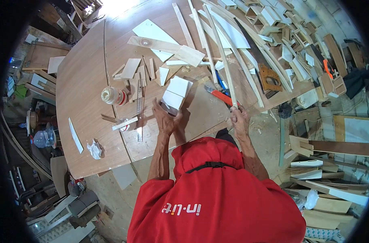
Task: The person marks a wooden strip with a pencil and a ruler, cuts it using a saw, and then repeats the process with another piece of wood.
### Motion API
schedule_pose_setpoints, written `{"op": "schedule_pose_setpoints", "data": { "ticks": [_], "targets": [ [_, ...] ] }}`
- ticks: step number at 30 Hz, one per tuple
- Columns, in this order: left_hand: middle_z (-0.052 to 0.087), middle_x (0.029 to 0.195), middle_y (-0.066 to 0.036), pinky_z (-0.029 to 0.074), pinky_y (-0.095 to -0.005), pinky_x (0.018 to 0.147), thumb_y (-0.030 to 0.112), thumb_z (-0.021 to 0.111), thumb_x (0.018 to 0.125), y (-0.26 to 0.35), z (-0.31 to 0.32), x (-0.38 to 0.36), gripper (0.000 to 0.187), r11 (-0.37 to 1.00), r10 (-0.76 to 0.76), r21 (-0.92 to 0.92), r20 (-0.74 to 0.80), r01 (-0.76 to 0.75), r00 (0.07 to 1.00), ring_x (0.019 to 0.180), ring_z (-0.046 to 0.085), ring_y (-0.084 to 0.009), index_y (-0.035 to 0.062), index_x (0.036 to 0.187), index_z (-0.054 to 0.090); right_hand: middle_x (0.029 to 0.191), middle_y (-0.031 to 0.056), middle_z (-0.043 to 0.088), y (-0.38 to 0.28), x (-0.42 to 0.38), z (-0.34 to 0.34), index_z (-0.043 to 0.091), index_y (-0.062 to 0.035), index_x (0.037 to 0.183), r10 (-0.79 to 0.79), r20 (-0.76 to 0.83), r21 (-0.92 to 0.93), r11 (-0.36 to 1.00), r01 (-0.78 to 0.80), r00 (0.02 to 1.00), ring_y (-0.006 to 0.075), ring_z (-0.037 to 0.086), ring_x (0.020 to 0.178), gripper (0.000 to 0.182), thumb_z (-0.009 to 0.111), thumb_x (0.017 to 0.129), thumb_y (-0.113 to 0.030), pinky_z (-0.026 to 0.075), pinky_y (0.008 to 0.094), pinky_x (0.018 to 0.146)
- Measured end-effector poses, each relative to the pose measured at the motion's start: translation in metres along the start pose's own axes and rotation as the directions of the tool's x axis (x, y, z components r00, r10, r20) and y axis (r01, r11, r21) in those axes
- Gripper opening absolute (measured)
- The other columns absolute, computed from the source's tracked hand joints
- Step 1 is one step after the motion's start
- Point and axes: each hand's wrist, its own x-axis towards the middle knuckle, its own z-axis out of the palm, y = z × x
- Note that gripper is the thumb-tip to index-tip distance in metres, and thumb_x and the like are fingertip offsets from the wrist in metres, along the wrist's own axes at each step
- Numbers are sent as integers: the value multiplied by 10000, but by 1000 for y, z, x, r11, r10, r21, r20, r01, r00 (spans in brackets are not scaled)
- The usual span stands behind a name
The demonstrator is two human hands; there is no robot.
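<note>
My left hand is closed around the lower end of a small white box, which is tilted over the wooden table. A line crosses its white face. At the table's front edge, my right hand grips the near end of a long thin wooden strip that stretches away toward the far side. Just left of that hand lies a red-handled tool, with something blue beside it. A steel ruler lies left of my left hand.
On the table stand a jar and a small container with a stick across it. A handsaw lies at the right beside long strips. Crumpled white material sits front left. Many small wooden boxes are piled at far right.
</note>
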Motion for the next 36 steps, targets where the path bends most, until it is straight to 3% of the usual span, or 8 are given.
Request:
{"op": "schedule_pose_setpoints", "data": {
  "ticks": [2,4,7,13,21,29,32,36],
  "targets": [
    [433,1208,-297,341,-520,990,218,775,614,-7,3,4,1057,997,-48,-63,-163,38,985,1122,415,-433,-126,1386,141,579,-86,410,-1,0,2,592,-65,963,-6,0,-18,1000,6,1000,2,345,446,150,626,889,-190,235,183,381],
    [418,1223,-299,329,-526,1005,229,775,612,-8,-1,12,1069,992,-91,-105,-171,74,981,1132,411,-435,-146,1383,136,588,-83,412,-2,0,2,589,-56,935,-12,-1,-35,999,12,1000,8,356,459,145,610,904,-196,255,191,392],
    [375,1268,-312,302,-526,1027,249,778,605,-15,3,23,1077,987,-122,64,-309,148,943,1170,380,-447,-145,1384,147,587,-81,414,2,2,2,586,-55,932,-12,10,-29,1000,12,1000,10,358,459,145,612,901,-193,258,192,392],
    [350,1306,-322,274,-532,1049,276,800,575,-23,10,40,1115,930,-336,33,-329,366,883,1217,346,-469,-126,1395,159,589,-97,387,6,0,1,594,-80,970,-18,-8,-59,998,17,1000,-3,347,458,119,616,894,-169,231,171,386],
    [387,1289,-307,284,-540,1040,290,785,575,-28,17,45,1074,937,-291,93,-330,338,898,1208,373,-462,-95,1387,198,610,-84,413,2,-19,-4,574,-63,883,-42,-26,-161,986,38,999,8,358,494,93,604,906,-148,250,191,423],
    [399,1294,-295,298,-557,1028,288,752,592,-26,13,52,1043,945,-258,104,-350,311,900,1201,397,-447,-75,1399,200,587,-91,404,9,-33,-21,601,-80,884,-38,37,-229,972,45,999,2,337,471,101,622,908,-176,237,187,410],
    [376,1331,-292,293,-550,1041,295,748,598,-25,12,58,1051,924,-343,67,-293,377,892,1217,389,-445,-66,1413,191,601,-94,411,9,-33,-29,623,-68,897,-29,75,-251,967,47,997,8,339,493,101,621,908,-169,242,195,432],
    [393,1331,-278,307,-542,1025,248,755,608,-33,16,58,1044,943,-259,120,-316,309,913,1214,393,-442,-48,1422,171,611,-98,414,8,-26,-41,651,-57,918,4,102,-236,971,20,995,13,340,517,123,621,912,-176,244,202,456]
  ]
}}
